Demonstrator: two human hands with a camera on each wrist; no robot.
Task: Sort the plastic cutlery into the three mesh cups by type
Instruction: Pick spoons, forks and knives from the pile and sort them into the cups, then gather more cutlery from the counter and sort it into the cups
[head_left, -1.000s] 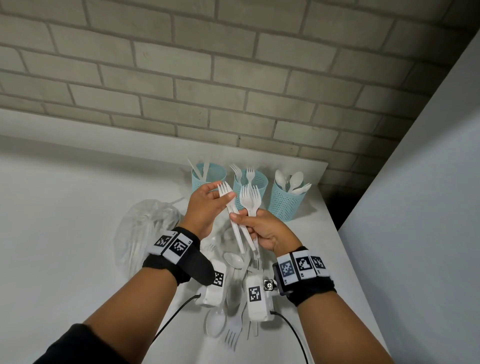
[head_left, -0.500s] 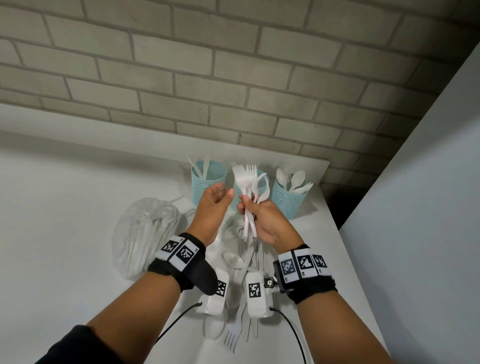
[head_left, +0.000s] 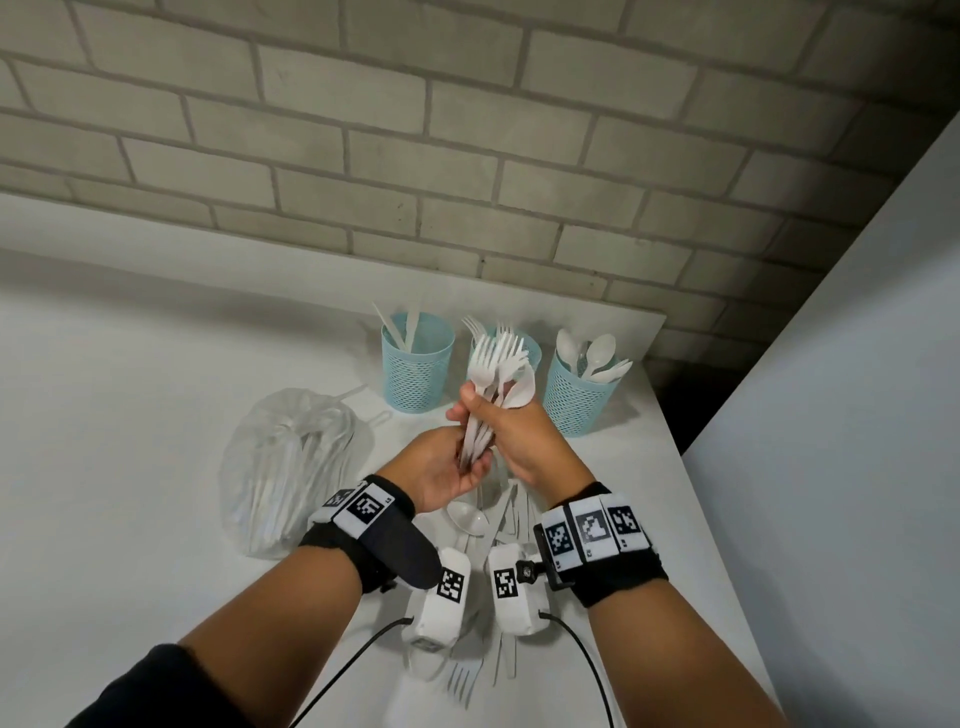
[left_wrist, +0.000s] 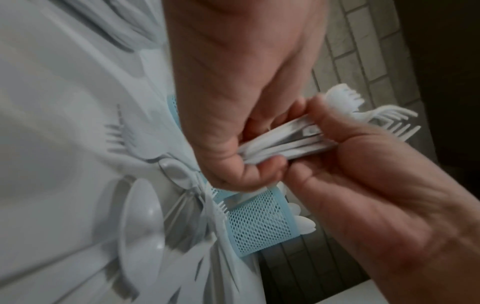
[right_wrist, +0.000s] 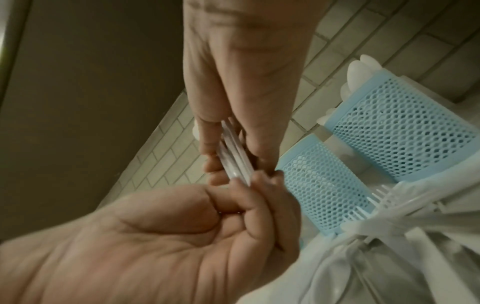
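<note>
Fanning above right hand (head_left: 519, 447) grip, forks (head_left: 491, 358) end in left hand (head_left: 444, 474).

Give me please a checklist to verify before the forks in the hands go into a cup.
1. Right hand grips the fork bundle: ok.
2. Left hand holds its lower end: ok.
3. Bundle is one type only: cannot tell; a rounded piece resembles a spoon.
4. Middle cup stands upright: ok.
5. It already holds forks: ok.
</note>
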